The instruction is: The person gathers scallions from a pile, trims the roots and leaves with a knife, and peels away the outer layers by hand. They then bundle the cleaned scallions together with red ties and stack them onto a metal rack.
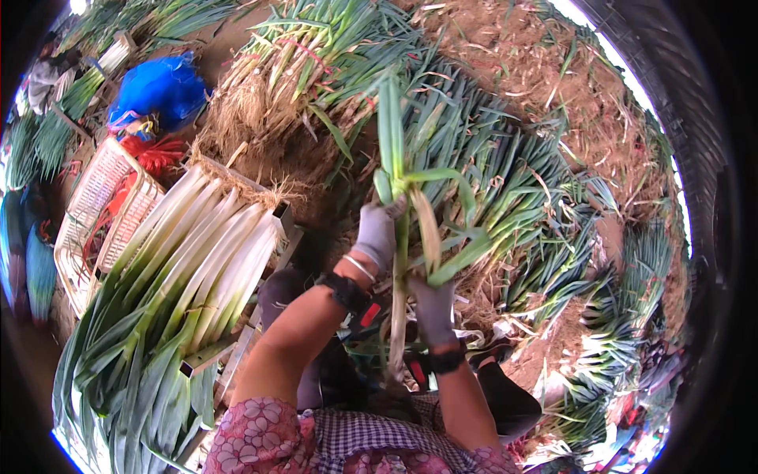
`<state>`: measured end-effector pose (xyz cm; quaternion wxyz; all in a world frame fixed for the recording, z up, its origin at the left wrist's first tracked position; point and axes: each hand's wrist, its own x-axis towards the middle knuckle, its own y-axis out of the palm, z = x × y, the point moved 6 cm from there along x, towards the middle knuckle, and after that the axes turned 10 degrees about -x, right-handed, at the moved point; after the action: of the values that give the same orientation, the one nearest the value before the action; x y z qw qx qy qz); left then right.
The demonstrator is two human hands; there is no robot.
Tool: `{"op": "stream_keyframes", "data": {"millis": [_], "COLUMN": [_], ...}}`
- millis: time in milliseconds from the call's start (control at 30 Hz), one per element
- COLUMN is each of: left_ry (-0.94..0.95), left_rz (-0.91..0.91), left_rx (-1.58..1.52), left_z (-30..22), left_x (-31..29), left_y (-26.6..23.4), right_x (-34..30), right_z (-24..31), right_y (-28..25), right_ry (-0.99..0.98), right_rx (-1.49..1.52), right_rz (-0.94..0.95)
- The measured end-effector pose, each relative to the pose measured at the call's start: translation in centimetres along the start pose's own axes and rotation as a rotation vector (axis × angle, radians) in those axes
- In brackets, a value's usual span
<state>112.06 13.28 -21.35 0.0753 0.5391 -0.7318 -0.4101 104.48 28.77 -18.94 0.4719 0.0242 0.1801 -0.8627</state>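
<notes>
In front of my body a long green onion [399,312] stands nearly upright in view, with its roots toward my lap and its green leaves pointing away. My left hand [376,235], in a grey glove, is closed round its upper stalk just below where the leaves fork. Beside the stalk, my gloved right hand [433,314] is closed on loose outer leaves [429,233], one yellowed and one green, which bend away from the stem. To my left, a row of green onions with clean white stalks [229,249] lies side by side on a metal-framed stand [207,357].
A pale plastic basket [130,213] with red strings [158,152] stands at left, near a blue bag [162,91]. Heaps of untrimmed green onions [474,150] cover the ground ahead and to the right. Bare soil with scraps [513,63] lies beyond.
</notes>
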Motion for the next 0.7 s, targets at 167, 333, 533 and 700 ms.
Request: {"op": "stream_keyframes", "data": {"millis": [167,333,533,700], "left_ry": [-0.041,-0.088,-0.050,-0.105], "left_rz": [0.064,0.178,0.383,0.495], "left_rx": [-0.216,-0.311,-0.314,-0.312], "left_z": [-4.1,-3.4,-2.3,-3.1], "left_x": [0.9,-0.3,-1.4,-2.7], "left_y": [1.8,1.6,5.2,6.4], "right_x": [-9.0,-3.9,3.3,2.9], "right_z": [-12.7,-2.9,2.8,1.4], "right_y": [-8.0,-7.3,-1.1,0.8], "right_ry": [0.256,-0.274,-0.174,-0.099], "right_rx": [-0.519,-0.774,-0.050,0.173], "right_rz": [0.286,-0.057,0.031,0.151]}}
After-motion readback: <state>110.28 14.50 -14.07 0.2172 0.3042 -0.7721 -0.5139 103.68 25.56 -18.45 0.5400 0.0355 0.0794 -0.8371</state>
